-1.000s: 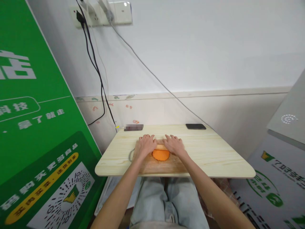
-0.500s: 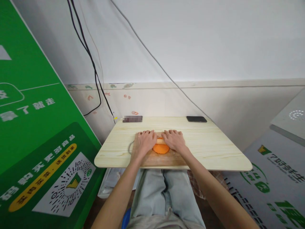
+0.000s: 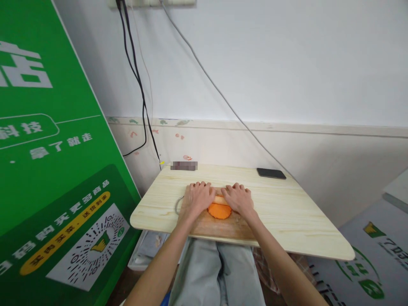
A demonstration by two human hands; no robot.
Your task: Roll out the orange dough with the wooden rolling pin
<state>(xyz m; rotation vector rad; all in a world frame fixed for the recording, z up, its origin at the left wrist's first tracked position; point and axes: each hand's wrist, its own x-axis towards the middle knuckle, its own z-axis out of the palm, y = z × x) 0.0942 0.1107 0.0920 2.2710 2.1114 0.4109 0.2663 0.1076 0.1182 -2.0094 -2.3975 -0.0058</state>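
Note:
A flat round of orange dough (image 3: 219, 211) lies on the wooden cutting board (image 3: 219, 231). Across its far edge rests a light wooden rolling pin (image 3: 221, 201). My left hand (image 3: 200, 197) is closed over the pin's left end, and my right hand (image 3: 238, 198) covers the right end. Fingers of both hands curl forward over the pin, so only its middle shows. A metal ring handle (image 3: 179, 205) sticks out at the board's left side.
The board sits at the front edge of a pale wood-grain table (image 3: 296, 221). A black phone (image 3: 271, 173) lies at the back right, a blurred dark item (image 3: 184, 166) at the back left. Cables (image 3: 140, 85) hang along the wall; a green sign panel (image 3: 79, 170) stands left.
My view has shifted and tilted slightly. The thin orange strip beyond the rolling pin no longer shows; the dough now lies on the near side. Both hands stay on the pin.

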